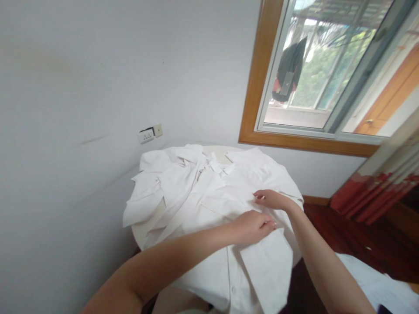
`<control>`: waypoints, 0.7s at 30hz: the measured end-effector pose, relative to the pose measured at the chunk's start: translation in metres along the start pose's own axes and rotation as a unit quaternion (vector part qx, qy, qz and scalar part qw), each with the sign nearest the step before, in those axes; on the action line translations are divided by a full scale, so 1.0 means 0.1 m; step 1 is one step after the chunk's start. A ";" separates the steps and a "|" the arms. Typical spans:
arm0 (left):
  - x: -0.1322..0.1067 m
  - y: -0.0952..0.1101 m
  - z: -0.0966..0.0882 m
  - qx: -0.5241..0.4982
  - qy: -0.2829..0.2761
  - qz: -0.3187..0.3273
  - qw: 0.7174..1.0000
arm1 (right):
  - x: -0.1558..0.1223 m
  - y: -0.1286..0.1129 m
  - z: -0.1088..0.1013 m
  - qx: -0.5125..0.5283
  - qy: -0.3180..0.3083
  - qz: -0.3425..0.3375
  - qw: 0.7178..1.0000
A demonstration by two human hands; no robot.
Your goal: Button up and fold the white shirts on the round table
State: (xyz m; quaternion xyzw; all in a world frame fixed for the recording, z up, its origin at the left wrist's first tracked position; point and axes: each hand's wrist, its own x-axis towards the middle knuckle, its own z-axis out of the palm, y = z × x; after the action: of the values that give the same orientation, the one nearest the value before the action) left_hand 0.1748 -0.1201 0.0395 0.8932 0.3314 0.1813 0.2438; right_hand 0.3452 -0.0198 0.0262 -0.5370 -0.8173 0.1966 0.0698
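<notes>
View: head camera, looking down over your two forearms at a small round table by a wall.
Shirt: the white shirt (196,196) lies spread open across the table (138,232), collar (214,168) at the far side near the wall and the hem hanging over the near edge towards you.
Sleeve: one sleeve (144,205) droops off the table's left rim.
Button: a small button (233,289) shows on the front strip close to you.
Left hand: your left hand (252,226) rests on the cloth right of the shirt's middle, knuckles up and fingers curled down onto a fold. You cannot tell whether they pinch it or only press.
Right hand: your right hand (273,199) sits just beyond the left, near but apart from it. Its bent fingertips (258,196) touch the fabric; whether they grip is not clear.
Wall: a pale wall with a socket plate (149,134) stands above the table's far left.
Window: a wood-framed window (252,87) is at upper right, with a dark garment (290,69) hanging outside the glass.
Curtain: a red and cream curtain (376,192) hangs at the right, over a dark red floor (327,226).
</notes>
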 end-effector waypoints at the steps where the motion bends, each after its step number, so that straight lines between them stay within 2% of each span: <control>1: 0.03 -0.05 -0.04 0.001 -0.001 0.012 1.000 | -0.05 0.01 0.01 -0.016 0.001 0.001 1.000; 2: 0.06 -0.13 -0.11 0.015 0.008 0.017 1.000 | -0.09 0.01 0.03 -0.040 0.004 0.006 0.999; 4: 0.10 -0.41 -0.30 0.084 0.062 -0.021 0.994 | -0.15 -0.02 0.07 -0.088 0.012 0.021 0.996; 6: 0.12 -0.79 -0.54 0.182 0.140 -0.075 0.970 | -0.18 -0.06 0.11 -0.109 0.026 0.035 0.993; 8: 0.13 -1.18 -0.77 0.276 0.172 -0.114 0.939 | -0.18 -0.12 0.15 -0.106 0.045 0.039 0.993; 10: 0.11 -1.53 -0.95 0.334 0.184 -0.151 0.912 | -0.16 -0.17 0.17 -0.099 0.058 0.030 0.993; 12: 0.09 -1.79 -1.07 0.344 0.152 -0.150 0.914 | -0.13 -0.21 0.17 -0.090 0.061 0.016 0.994; 16: 0.07 -2.07 -1.21 0.319 0.077 -0.124 0.936 | -0.11 -0.22 0.16 -0.073 0.065 0.000 0.995; 21: 0.04 -2.18 -1.58 0.309 0.082 -0.092 0.943 | -0.11 -0.16 0.15 -0.049 0.044 -0.030 0.997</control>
State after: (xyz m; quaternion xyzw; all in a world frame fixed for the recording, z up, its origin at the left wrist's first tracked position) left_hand -0.0091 0.0766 0.0479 0.8723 0.4707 0.1194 -0.0564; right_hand 0.3308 -0.0389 0.0201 -0.5233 -0.8379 0.1302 0.0845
